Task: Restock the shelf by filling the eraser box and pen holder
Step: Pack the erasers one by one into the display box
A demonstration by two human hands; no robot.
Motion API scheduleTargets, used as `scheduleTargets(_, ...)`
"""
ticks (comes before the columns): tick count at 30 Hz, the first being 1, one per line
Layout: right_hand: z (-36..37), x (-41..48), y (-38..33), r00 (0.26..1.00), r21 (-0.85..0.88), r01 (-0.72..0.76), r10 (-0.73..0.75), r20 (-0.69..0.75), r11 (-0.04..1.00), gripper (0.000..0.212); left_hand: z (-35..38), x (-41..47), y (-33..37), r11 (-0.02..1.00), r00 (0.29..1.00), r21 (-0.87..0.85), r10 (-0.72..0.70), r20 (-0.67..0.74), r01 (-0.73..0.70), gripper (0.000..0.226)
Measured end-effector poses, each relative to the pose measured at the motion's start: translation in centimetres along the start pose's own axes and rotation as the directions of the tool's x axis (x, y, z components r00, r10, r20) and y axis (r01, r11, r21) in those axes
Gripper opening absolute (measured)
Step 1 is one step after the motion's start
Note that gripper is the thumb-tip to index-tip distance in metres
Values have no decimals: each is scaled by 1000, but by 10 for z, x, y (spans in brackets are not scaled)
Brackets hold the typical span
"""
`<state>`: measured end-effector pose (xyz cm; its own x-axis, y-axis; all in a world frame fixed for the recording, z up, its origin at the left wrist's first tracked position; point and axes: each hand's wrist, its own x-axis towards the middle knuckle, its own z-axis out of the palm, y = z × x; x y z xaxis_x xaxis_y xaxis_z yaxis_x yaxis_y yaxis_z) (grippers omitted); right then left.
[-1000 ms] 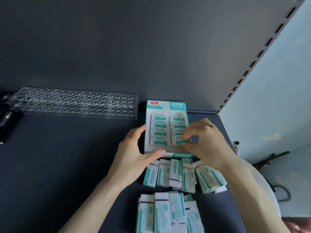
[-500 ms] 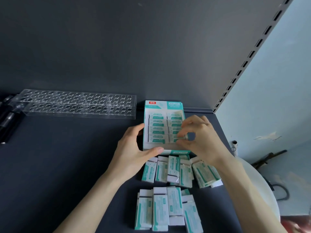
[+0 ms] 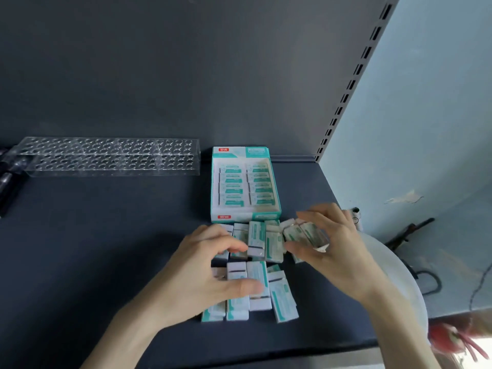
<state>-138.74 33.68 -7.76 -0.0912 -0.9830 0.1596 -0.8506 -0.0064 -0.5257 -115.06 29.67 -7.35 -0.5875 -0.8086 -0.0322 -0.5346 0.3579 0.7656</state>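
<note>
The teal-and-white eraser box [image 3: 246, 215] stands open at the back of the dark shelf, with two columns of wrapped erasers [image 3: 231, 182] inside. In front of it lie two rows of loose erasers [image 3: 257, 238]. My right hand [image 3: 335, 249] pinches a couple of erasers [image 3: 300, 233] at the right end of the upper row, between thumb and fingers. My left hand [image 3: 202, 272] hovers over the left of the pile with bent fingers, its thumb on the lower row [image 3: 282, 299]. Whether it grips one is unclear. The clear pen holder [image 3: 106, 158] stands at the back left.
Dark pens [image 3: 8, 177] lie at the far left edge beside the holder. A slotted shelf upright [image 3: 351, 83] runs along the right side. A white round object [image 3: 394, 275] sits just past the shelf's right edge under my right forearm.
Both hands left the eraser box and dropped toward me onto the loose erasers. The right hand has closed round erasers at the right of the upper row.
</note>
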Motion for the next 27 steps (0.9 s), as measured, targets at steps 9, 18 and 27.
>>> scheduleTargets(9,0,0,-4,998,68,5,-9,58,998,37,-1,-9,7,997,999,-71,-40,-28,38,36)
scheduleTargets(18,10,-6,8,990,202,-132,140,-26,970,31,7,4,17,844,948,-520,-262,-181,133,30)
scheduleTargets(27,18,-12,3,947,394,-140,239,-213,908,14,21,21,34,741,976,-671,-173,-129,43,15)
